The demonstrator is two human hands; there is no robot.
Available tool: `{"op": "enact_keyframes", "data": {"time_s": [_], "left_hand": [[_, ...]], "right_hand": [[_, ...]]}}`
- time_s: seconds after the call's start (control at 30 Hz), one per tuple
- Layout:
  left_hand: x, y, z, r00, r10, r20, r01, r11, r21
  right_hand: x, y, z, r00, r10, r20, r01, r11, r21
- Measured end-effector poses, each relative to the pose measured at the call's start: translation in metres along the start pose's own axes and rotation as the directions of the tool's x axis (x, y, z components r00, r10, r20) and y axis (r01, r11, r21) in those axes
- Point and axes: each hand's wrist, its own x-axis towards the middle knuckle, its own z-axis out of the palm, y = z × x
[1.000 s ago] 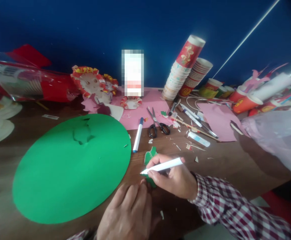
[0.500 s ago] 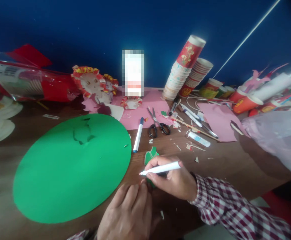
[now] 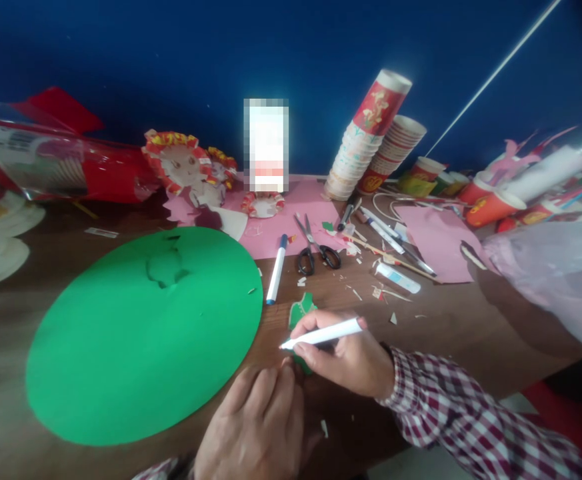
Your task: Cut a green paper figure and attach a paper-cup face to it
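Observation:
My right hand (image 3: pixel 345 353) pinches a white marker (image 3: pixel 328 332), its tip pointing left above the left edge of a small green paper cut-out (image 3: pixel 301 308). The cut-out lies on the table with pale lines drawn near its upper edge; my right fingers cover its middle. My left hand (image 3: pixel 258 420) is closed, knuckles up, with its fingertips at the cut-out's lower end; the exact grip is hidden. Left of both hands lies a large green paper oval (image 3: pixel 135 360) with a small opening cut near its top. A blue-capped marker (image 3: pixel 277 270) and black-handled scissors (image 3: pixel 311 250) lie beyond my hands.
Pink paper (image 3: pixel 291 227) lies at the back under a lit, blurred-out screen (image 3: pixel 267 147). Tall stacks of paper cups (image 3: pixel 358 153) lean right of it. Pens, a glue tube (image 3: pixel 398 278) and paper scraps lie mid-right. A plastic bag (image 3: pixel 555 273) sits at the right edge.
The marker and my right hand have shifted very slightly to the right. My left hand and the cut-out look the same.

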Motion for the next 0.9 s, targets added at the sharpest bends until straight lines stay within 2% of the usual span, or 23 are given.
{"op": "enact_keyframes", "data": {"time_s": [0.63, 0.9], "left_hand": [[-0.0008, 0.0, -0.0021, 0.999, 0.001, 0.034, -0.002, 1.0, 0.005], [0.0006, 0.0003, -0.0025, 0.999, -0.001, 0.037, 0.001, 1.0, 0.005]], "right_hand": [[-0.0001, -0.0008, -0.0018, 1.0, -0.012, -0.006, 0.011, 0.999, -0.049], [0.0001, -0.001, -0.0015, 1.0, 0.01, 0.01, -0.01, 1.0, -0.014]]}}
